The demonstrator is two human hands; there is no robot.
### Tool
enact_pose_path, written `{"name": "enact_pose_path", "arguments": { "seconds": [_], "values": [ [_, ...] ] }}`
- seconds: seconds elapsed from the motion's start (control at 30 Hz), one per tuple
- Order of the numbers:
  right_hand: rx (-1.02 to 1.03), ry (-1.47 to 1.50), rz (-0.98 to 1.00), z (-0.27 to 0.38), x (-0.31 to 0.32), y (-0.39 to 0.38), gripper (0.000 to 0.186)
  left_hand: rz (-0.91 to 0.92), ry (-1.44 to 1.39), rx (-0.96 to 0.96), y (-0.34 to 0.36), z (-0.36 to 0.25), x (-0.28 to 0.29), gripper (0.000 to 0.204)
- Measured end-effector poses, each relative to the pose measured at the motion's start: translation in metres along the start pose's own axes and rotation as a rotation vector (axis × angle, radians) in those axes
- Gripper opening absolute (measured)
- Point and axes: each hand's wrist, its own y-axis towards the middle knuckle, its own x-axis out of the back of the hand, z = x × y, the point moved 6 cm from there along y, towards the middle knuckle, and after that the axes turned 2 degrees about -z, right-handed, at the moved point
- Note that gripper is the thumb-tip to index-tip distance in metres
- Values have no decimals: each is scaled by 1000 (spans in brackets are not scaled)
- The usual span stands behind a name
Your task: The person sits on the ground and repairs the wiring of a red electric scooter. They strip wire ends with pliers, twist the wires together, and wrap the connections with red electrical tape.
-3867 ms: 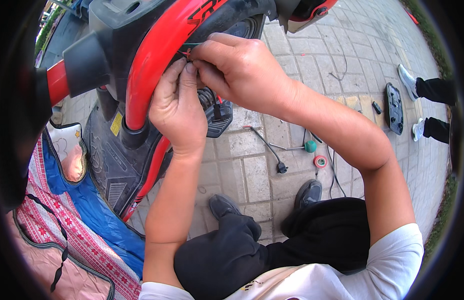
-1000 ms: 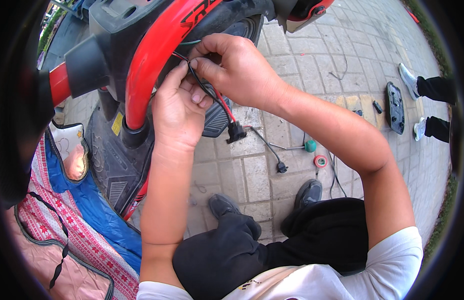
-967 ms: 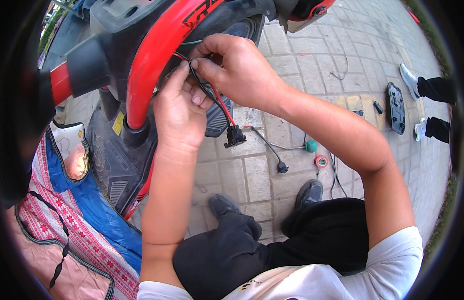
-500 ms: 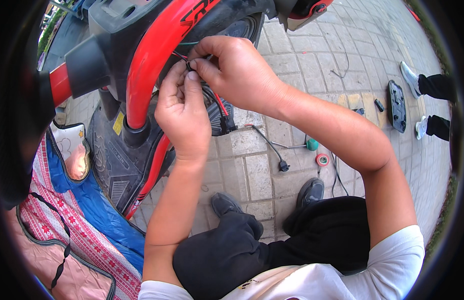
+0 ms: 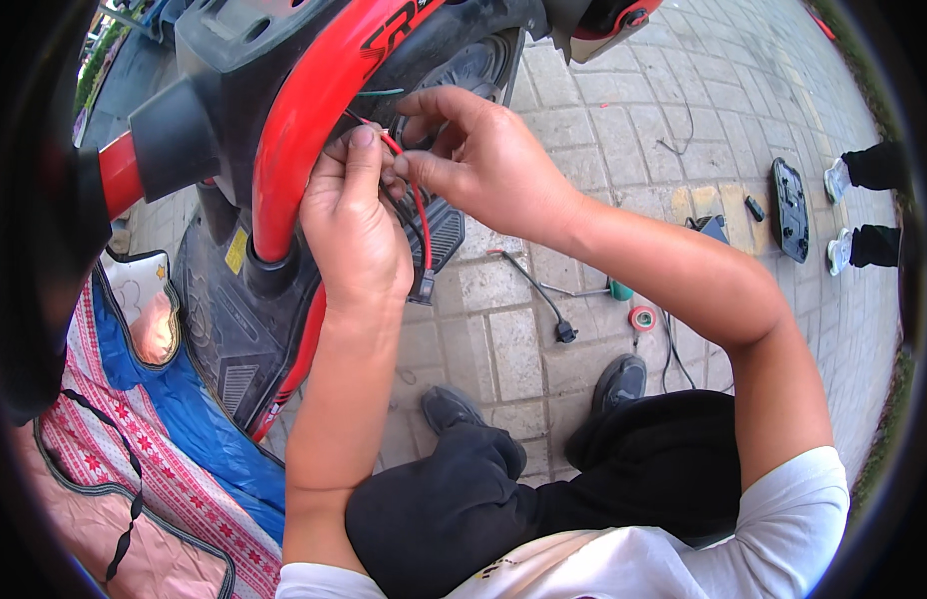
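Note:
I see a red-and-black scooter with its red curved tube (image 5: 304, 120) beside both hands. My left hand (image 5: 354, 220) is closed round black and red wires just right of the tube, thumb up. My right hand (image 5: 498, 170) has its thumb and bent fingers on the red wire (image 5: 419, 205), beside my left fingertips. A black connector (image 5: 421, 287) hangs on the wire ends below them. A thin green wire (image 5: 379, 93) sticks out above my fingers.
On the paving lie a cable with plug (image 5: 565, 329), green-handled tool (image 5: 619, 291), red tape roll (image 5: 642, 318), black panel (image 5: 788, 210) and dark box (image 5: 711, 228). Another person's shoes (image 5: 838, 255) stand at far right. Quilted covers (image 5: 164, 429) are at lower left.
My right hand has shifted right and down, and my left thumb up and left, exposing more red wire. The connector has moved left and down since a second ago. The other person's feet have shifted.

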Motion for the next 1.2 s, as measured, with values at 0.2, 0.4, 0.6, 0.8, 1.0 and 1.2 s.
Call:
{"name": "enact_pose_path", "arguments": {
  "seconds": [0.2, 0.4, 0.6, 0.8, 1.0, 1.2],
  "values": [
    [-150, 68, 122, -18, -4, 4, 21, 56, -58, 107, -1, -1, 4, 11],
    [29, -156, -94, -41, 0, 34, 20, 229, -153, 271, -5, -5, -4, 15],
    [364, -279, -211, -5, 2, 4, 17, 178, -191, 348, -8, -4, 12, 15],
    [911, -493, -261, 40, 11, -7, 30, 170, -195, 252, -16, -9, 0, 16],
    [1093, -630, -260, 31, 4, 2, 32, 217, -208, 251, -18, -12, 1, 22],
    [1143, -711, -153, 34, 3, 7, 29, 174, -198, 231, -18, -13, 9, 25]
  ]
}}
